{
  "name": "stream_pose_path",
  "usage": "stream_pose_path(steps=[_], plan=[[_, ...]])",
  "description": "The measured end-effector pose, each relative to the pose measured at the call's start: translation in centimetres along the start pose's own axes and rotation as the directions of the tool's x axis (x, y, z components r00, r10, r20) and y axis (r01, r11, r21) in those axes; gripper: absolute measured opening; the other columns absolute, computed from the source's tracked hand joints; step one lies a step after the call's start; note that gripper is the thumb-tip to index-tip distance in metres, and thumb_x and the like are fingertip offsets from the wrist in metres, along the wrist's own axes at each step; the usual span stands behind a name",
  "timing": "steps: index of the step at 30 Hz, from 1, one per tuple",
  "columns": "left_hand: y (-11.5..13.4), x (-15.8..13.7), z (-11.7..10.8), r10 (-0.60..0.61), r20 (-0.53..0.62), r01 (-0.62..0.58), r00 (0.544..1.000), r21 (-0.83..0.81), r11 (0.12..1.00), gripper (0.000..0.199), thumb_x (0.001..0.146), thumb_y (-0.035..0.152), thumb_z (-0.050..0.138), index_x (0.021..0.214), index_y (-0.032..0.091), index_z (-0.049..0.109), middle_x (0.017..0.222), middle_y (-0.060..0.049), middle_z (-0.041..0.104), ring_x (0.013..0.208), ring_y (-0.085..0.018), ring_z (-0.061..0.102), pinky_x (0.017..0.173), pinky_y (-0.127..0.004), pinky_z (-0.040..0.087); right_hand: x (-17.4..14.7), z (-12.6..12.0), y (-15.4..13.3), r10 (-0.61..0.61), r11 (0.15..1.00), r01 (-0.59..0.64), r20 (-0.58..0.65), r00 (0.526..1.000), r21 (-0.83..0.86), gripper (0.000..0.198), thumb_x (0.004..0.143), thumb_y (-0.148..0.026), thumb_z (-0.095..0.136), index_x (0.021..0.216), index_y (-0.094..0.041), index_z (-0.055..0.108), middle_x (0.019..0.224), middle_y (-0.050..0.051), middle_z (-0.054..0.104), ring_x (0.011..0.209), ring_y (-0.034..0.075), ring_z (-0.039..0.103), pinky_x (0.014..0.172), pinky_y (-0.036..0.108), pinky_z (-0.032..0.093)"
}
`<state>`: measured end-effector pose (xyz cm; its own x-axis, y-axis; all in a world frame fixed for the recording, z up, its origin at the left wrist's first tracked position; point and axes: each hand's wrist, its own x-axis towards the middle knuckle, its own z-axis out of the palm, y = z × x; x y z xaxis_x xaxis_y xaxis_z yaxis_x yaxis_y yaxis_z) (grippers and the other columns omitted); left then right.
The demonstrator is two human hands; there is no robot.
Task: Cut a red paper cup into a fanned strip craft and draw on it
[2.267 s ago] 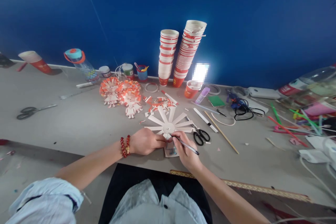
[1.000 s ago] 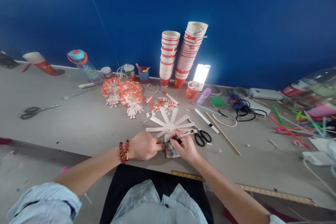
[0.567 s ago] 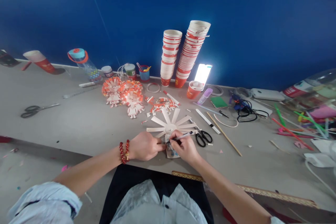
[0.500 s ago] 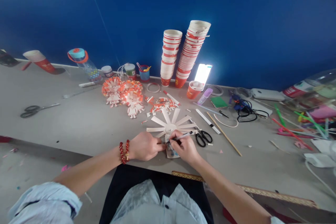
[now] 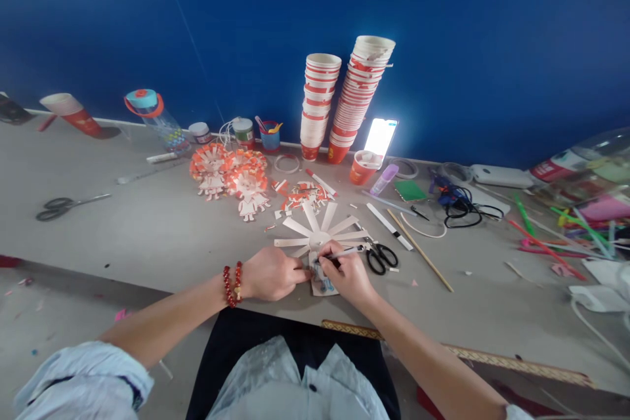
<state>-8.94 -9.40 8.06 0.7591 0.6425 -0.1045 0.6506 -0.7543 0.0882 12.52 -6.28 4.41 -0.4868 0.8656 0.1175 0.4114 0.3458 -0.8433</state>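
My right hand is closed around a pen, its tip down at a small piece with bluish drawing near the table's front edge. My left hand presses its fingertips on the left side of that piece, fingers curled. Just beyond both hands lies a white paper cutout with strips fanned out like rays; its near part is hidden by my hands. Black-handled scissors rest right of my right hand. Farther back on the left are several orange-fringed paper figures.
Two tall stacks of paper cups stand against the blue wall, beside a lit phone and a single cup. Orange paper scraps lie mid-table. A wooden stick is at right; a second pair of scissors is far left.
My right hand and the pen have shifted very slightly over the drawing. My left hand stays in place, and the other things look unmoved.
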Motion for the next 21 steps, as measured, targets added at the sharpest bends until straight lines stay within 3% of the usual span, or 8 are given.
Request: stream_pose_path(steps=[21], plan=[[0.03, -0.09, 0.15, 0.008, -0.037, -0.008, 0.999, 0.002, 1.000, 0.035, 0.089, 0.024, 0.045, 0.122, 0.031, 0.056, 0.086, -0.001, 0.068, 0.057, -0.017, 0.058, 0.044, -0.027, 0.033, -0.17, 0.10, 0.38, 0.010, 0.999, -0.006, -0.076, 0.997, 0.052, 0.013, 0.087, -0.022, 0.047, 0.077, -0.019, 0.055, 0.065, -0.003, 0.049, 0.051, 0.011, 0.049, 0.045, 0.019, 0.036]])
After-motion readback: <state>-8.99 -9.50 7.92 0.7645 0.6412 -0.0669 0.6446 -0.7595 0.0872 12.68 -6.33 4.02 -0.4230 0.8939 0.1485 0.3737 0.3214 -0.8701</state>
